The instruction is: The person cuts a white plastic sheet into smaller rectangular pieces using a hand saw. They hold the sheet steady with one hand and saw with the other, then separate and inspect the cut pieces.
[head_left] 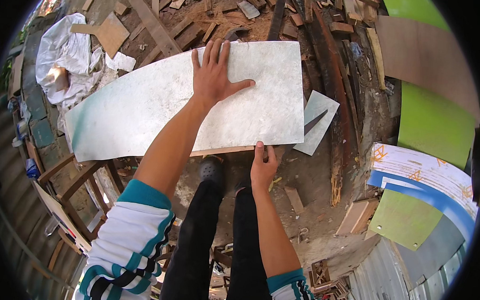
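A long, scuffed white panel [146, 102] with a teal tint at its left end stretches across in front of me. A thin strip of wood [224, 150] shows under its near edge. Flat on top of the panel, towards its far edge, lies my left hand [213, 75], fingers stretched and thumb spread to the right. My right hand [263, 169] holds the near edge close to the right corner, its thumb at the edge; its other fingers are partly hidden. Just beyond the right end lies a small pale offcut [317, 121] with a dark shadow across it.
Wood scraps and planks [154, 22] litter the ground beyond the panel. Long dark beams [330, 74] run along the right. Green sheets [436, 125] and a white-and-blue board [419, 169] lie farther right. At left are a white sack [68, 59] and a wooden frame [83, 181].
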